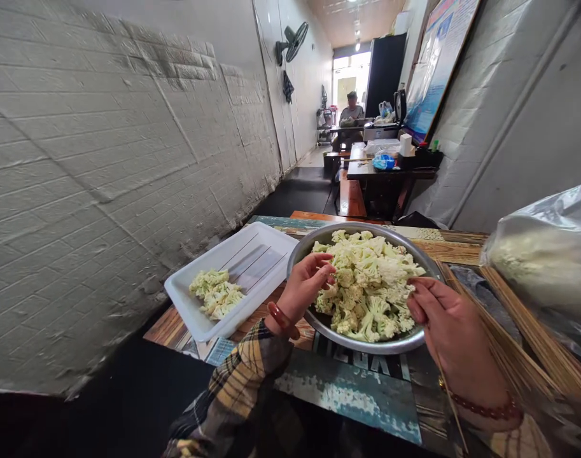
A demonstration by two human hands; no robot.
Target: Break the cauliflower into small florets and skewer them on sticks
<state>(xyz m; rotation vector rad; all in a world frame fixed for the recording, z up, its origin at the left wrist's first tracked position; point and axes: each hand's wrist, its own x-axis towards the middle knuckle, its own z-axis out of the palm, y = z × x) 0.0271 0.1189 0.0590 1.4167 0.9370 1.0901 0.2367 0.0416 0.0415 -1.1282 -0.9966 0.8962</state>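
Observation:
A metal bowl (366, 344) heaped with cauliflower florets (371, 280) sits on the table in front of me. My left hand (305, 287) reaches into the bowl's left side, fingers pinched on a floret. My right hand (450, 327) hovers at the bowl's right rim, fingers closed on a thin bamboo skewer (447, 391) that runs down past my wrist. To the left stands a white plastic tray (252, 254) holding a small pile of florets (216, 292).
Several bamboo skewers (519, 346) lie in a bundle on the right. A clear plastic bag (548, 254) of more cauliflower sits at the far right. A brick wall runs along the left. Far down the room a person sits at a table (351, 111).

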